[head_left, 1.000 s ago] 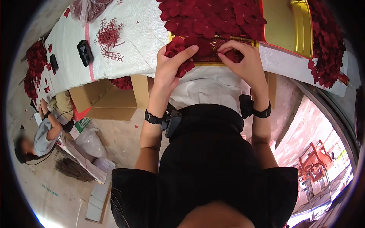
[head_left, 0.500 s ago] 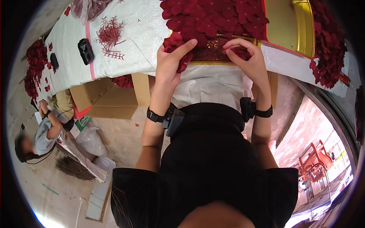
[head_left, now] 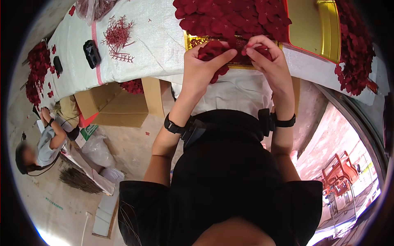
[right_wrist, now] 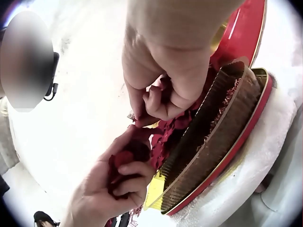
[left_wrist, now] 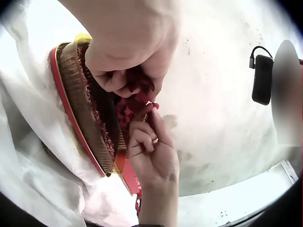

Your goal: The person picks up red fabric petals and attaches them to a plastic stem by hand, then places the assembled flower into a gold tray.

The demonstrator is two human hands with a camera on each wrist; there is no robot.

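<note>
In the head view my left hand (head_left: 199,70) grips a bunch of dark red petals (head_left: 213,50), thumb stretched across them. My right hand (head_left: 274,67) is close beside it, thumb and forefinger pinching a small red piece, with more petals under its curled fingers. Both hands are above the near edge of a gold box (head_left: 193,41), and a wide heap of red petals (head_left: 234,18) lies behind them. The right wrist view shows the fingertips of both hands meeting at a petal. Small red bits (right_wrist: 220,111) line the box's inside.
A gold, red-edged lid (head_left: 305,28) lies at the right, beside another petal heap (head_left: 357,53). On the white cloth at the left are red stems (head_left: 118,35) and a black object (head_left: 91,54). An open carton (head_left: 123,104) stands below; another person (head_left: 47,141) is far left.
My left hand has moved right with its petals, up to my right hand, uncovering the gold box's left corner. My right hand has stayed nearly in place, its fingertips turned slightly upward.
</note>
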